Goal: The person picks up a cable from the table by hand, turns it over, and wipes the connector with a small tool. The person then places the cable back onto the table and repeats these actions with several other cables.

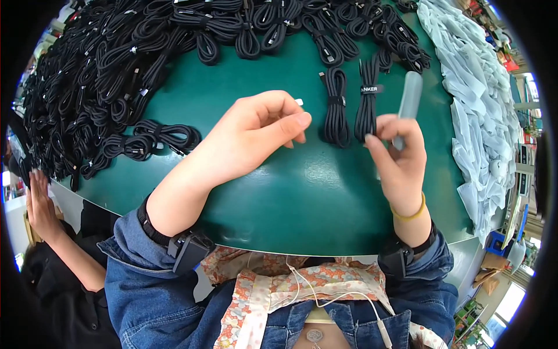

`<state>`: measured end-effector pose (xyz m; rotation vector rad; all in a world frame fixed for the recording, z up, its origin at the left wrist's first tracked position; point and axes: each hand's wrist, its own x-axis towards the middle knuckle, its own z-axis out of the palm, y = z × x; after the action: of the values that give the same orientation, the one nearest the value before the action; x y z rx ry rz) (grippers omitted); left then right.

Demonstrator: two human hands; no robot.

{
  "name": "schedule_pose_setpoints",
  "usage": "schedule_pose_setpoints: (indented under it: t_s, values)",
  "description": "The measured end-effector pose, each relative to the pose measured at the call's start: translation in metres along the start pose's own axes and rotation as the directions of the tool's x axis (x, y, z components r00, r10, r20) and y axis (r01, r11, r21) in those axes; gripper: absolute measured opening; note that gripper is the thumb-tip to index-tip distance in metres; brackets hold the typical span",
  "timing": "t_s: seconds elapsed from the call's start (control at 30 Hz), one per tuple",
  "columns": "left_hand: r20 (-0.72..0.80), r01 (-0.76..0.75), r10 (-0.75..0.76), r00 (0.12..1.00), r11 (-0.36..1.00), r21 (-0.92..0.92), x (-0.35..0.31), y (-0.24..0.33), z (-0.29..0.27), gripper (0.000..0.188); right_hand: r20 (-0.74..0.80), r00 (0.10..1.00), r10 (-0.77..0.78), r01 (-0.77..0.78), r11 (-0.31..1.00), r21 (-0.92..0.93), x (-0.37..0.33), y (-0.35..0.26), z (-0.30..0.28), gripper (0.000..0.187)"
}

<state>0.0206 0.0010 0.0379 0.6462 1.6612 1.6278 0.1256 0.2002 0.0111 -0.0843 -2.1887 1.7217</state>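
My left hand [261, 125] hovers over the green table, fingers curled in toward the thumb. A small white piece [299, 102] peeks out by its fingertips; whether it is gripped is hidden. My right hand [401, 151] is closed round a slim, translucent grey-blue plastic sleeve [411, 96], which points up and away. Its thumb and finger also come to the lower end of a coiled black cable [367, 104] with a dark strap round it. Just left of that lies a second coiled black cable [336, 110], between my two hands.
Many coiled black cables [110, 64] heap up along the left and far side of the green table [314, 198]. Two cable coils [168, 134] lie left of my left wrist. Pale plastic sleeves [476, 116] pile along the right edge. Another person's hand [43, 209] is at far left.
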Motion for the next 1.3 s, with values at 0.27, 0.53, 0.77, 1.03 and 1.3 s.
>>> schedule_pose_setpoints:
  t_s: [0.27, 0.53, 0.77, 1.03, 1.3]
  values:
    - [0.072, 0.018, 0.005, 0.997, 0.949, -0.316, -0.003, -0.001, 0.016, 0.02, 0.522, 0.731, -0.44, 0.572, 0.812, -0.117, -0.008, -0.027, 0.009, 0.032]
    - [-0.029, -0.132, 0.129, 0.991, 0.963, -0.236, -0.004, -0.014, 0.019, 0.021, 0.51, 0.724, -0.465, 0.628, 0.751, -0.206, -0.013, -0.032, 0.014, 0.035]
    - [0.163, -0.541, 0.629, 0.76, 0.475, 0.694, -0.001, -0.009, 0.01, 0.036, 0.224, 0.911, -0.346, 0.379, 0.917, -0.123, -0.014, -0.027, 0.009, 0.04]
    - [0.302, -0.424, 0.655, 0.693, 0.031, 0.905, -0.004, -0.005, 0.014, 0.042, 0.169, 0.982, -0.079, 0.08, 0.997, 0.003, -0.02, -0.022, 0.013, 0.047]
    - [0.227, -0.407, 0.815, 0.533, 0.012, 0.914, 0.0, -0.003, 0.009, 0.047, 0.126, 0.984, 0.129, -0.15, 0.973, 0.175, -0.024, -0.03, 0.013, 0.04]
